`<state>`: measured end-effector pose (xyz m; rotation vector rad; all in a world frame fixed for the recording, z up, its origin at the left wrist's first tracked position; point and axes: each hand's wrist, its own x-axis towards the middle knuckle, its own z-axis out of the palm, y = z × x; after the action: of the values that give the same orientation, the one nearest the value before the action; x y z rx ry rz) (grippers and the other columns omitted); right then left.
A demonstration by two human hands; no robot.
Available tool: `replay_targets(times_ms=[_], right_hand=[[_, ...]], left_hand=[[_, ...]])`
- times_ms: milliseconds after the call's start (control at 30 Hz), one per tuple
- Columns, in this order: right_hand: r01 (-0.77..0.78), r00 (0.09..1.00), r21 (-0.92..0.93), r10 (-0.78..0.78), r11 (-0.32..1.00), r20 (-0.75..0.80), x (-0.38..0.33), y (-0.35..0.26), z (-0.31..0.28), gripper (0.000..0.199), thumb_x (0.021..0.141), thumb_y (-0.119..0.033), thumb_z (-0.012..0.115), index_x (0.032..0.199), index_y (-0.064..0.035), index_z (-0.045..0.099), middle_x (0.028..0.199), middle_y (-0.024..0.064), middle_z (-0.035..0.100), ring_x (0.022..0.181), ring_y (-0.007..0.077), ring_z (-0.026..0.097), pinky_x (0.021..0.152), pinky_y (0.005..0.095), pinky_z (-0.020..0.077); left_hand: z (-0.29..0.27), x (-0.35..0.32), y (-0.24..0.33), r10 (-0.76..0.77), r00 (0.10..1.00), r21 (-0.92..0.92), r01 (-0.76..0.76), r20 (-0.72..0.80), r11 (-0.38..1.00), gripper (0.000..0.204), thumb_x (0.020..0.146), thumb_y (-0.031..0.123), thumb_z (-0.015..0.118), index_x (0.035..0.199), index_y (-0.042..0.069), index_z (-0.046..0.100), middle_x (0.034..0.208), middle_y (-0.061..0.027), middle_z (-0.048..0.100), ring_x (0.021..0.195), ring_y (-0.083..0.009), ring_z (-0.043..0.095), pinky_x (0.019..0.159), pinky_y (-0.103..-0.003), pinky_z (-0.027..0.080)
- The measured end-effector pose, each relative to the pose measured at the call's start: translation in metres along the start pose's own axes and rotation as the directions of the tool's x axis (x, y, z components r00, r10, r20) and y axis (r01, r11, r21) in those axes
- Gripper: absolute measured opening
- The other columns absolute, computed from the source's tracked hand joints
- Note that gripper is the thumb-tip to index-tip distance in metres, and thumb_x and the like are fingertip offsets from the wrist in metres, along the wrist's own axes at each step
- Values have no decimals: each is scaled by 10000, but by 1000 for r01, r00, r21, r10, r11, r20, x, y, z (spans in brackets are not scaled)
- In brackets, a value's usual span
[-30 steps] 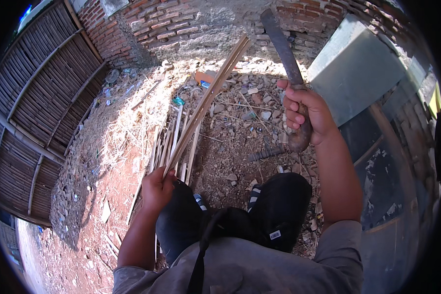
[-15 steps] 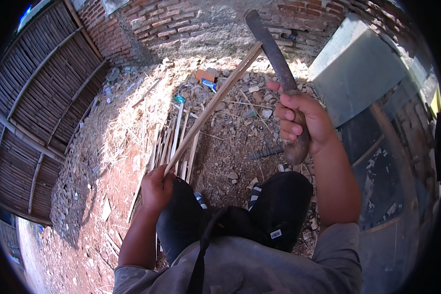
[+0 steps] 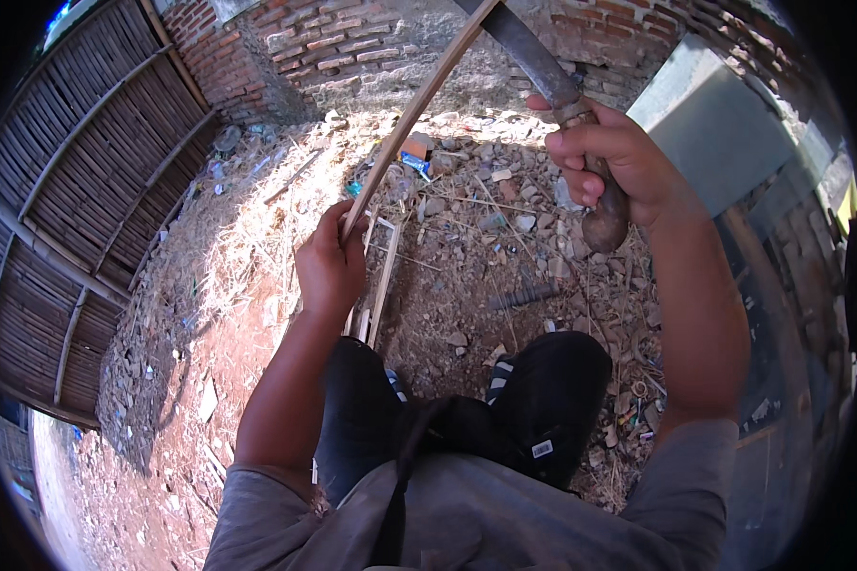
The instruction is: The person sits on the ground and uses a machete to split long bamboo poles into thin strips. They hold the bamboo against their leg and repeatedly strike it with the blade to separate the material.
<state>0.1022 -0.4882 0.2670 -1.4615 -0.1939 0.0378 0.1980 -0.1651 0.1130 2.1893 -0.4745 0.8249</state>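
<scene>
The brick wall (image 3: 352,48) closes the far edge of the ground (image 3: 209,333), and a bamboo wall (image 3: 76,162) closes its left edge. At the far right corner a grey-green sheet (image 3: 724,133) leans, apart from the right arm. The person's dark trousers (image 3: 562,390), with knees bent, cover the near edge.

The long wooden strip (image 3: 421,105) is lifted above the ground, slanting up from the left hand (image 3: 333,262). These fingers are closed around its lower end, probably so that the upper length is free. The right hand (image 3: 619,157) wraps the handle of a big knife (image 3: 528,59); the forefinger is straighter, perhaps for guiding the blade. Blade and strip cross near the top; whether they touch, one cannot tell.

Below, pale strips (image 3: 382,285) lie on the ground before the left knee, partly hidden by the left hand and forearm. A dark ribbed piece (image 3: 526,296) lies among the rubble before the right knee. Smallest are a blue packet (image 3: 415,164) and a green scrap (image 3: 354,188), near the held strip in view.
</scene>
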Motion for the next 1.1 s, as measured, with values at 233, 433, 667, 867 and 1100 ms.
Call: replay_targets(times_ms=[233, 433, 667, 867, 1100], right_hand=[[163, 987, -363, -150, 917, 63, 21, -97, -37, 538, 921, -115, 599, 1443, -49, 489, 670, -45, 471, 433, 16, 386, 415, 208, 356], [-20, 998, -811, 61, 585, 20, 17, -99, 0, 527, 809, -110, 642, 1310, 21, 551, 616, -4, 535, 407, 59, 479, 392, 243, 407], [-110, 989, -936, 129, 334, -70, -5, -108, 26, 505, 766, -121, 632, 1251, 17, 596, 590, 15, 560, 412, 93, 517, 415, 291, 434], [-102, 995, -994, 3, 28, -102, -3, -120, 63, 560, 846, -194, 728, 1354, -22, 568, 733, 97, 668, 545, 184, 638, 545, 336, 525], [80, 829, -918, -486, -388, 277, -15, -86, 35, 504, 876, -265, 757, 1288, -12, 616, 952, 191, 698, 899, 349, 693, 875, 419, 530]], left_hand=[[60, 69, 68, -28, 995, -295, 54, 92, 954, 275, 1014, 198, 590, 1239, 40, 597, 834, -103, 736, 704, -241, 724, 629, -363, 549], [64, 52, 57, 173, 985, -212, -170, -2, 962, 1039, 913, 555, 661, 1534, -92, 136, 1547, -353, 220, 1452, -503, 247, 1186, -547, 232], [-71, 166, 166, 630, 688, -1, -676, -360, 737, 466, 1002, 363, 607, 1327, 32, 554, 1332, -142, 571, 1256, -254, 539, 1077, -428, 407], [-135, 197, 237, 354, 843, 39, -402, 405, 915, 360, 1064, 254, 457, 1334, 49, 578, 1252, -141, 663, 1201, -253, 590, 1082, -369, 425], [-126, 220, 223, 538, 687, -63, -588, 489, 807, 373, 1068, 215, 422, 1358, 18, 548, 1318, -180, 614, 1280, -271, 540, 1115, -389, 403]])
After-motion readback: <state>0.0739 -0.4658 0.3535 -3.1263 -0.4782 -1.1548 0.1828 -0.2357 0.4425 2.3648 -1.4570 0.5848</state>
